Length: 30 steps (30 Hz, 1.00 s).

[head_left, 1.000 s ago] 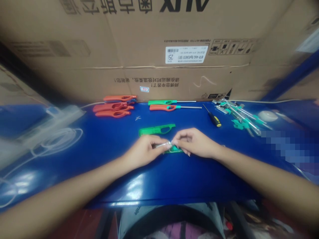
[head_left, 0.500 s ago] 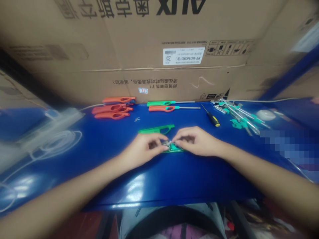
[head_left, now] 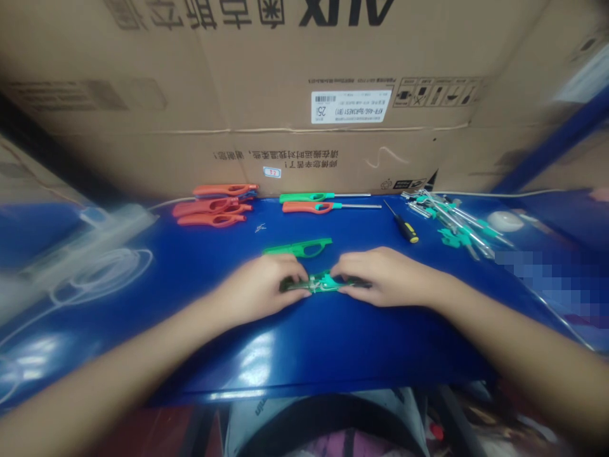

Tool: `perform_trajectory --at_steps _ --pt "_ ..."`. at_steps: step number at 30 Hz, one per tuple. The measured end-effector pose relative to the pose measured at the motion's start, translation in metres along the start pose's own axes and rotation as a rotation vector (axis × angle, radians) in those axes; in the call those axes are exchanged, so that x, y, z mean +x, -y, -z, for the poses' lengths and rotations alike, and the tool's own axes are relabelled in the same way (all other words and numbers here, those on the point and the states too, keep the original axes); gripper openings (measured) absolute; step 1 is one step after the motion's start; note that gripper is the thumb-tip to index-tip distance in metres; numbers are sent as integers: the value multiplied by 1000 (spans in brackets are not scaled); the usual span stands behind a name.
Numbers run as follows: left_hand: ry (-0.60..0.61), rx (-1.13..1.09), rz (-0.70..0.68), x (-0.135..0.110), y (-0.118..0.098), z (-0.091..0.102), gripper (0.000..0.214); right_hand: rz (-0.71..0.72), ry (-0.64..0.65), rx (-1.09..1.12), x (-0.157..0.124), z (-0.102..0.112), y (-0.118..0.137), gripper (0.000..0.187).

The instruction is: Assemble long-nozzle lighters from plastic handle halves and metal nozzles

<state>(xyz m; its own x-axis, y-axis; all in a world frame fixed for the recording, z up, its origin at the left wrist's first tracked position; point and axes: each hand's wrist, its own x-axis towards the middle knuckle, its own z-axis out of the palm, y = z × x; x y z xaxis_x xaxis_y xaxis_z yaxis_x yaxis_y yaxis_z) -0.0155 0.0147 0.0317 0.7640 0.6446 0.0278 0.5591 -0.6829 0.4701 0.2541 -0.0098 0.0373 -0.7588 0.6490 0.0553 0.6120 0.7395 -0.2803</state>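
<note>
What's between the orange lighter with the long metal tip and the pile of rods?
In the head view, a black-and-yellow screwdriver lies between the orange lighter and the rods.

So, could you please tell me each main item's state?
Green handle: open, inner parts exposed
Left hand: gripping green handle
Right hand: gripping it too
Green shell: lying apart
Orange handles: piled
Green lighter: tube fitted
Orange lighter: tube fitted
Screwdriver: lying flat
Tube parts: heaped

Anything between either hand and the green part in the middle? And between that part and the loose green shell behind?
Nothing visible between the left hand or right hand and the green part; both appear to grip it. Toward the loose green shell, only the left hand partly intervenes.
</note>
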Motion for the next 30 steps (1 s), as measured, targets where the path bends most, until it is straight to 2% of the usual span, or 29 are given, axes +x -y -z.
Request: perform_trajectory --at_steps 6,11,17,19,23,26,30 --pt "-2 -46 -17 -1 -2 5 16 37 -4 -59 -1 1 0 17" --pt "-11 -139 -1 1 6 3 15 28 19 -62 1 -1 1 15" --pt "-3 -127 33 1 7 4 14 20 18 -138 1 -2 3 17" --pt "-2 -118 67 1 5 5 14 38 -31 -174 0 -1 3 22" --pt "-4 -109 97 2 3 5 8 116 -111 -198 -2 2 6 46" --pt "-4 -117 88 3 3 6 6 131 -24 -175 -5 2 12 55" --pt "0 -135 104 4 2 7 6 55 86 -137 -8 -1 16 66"
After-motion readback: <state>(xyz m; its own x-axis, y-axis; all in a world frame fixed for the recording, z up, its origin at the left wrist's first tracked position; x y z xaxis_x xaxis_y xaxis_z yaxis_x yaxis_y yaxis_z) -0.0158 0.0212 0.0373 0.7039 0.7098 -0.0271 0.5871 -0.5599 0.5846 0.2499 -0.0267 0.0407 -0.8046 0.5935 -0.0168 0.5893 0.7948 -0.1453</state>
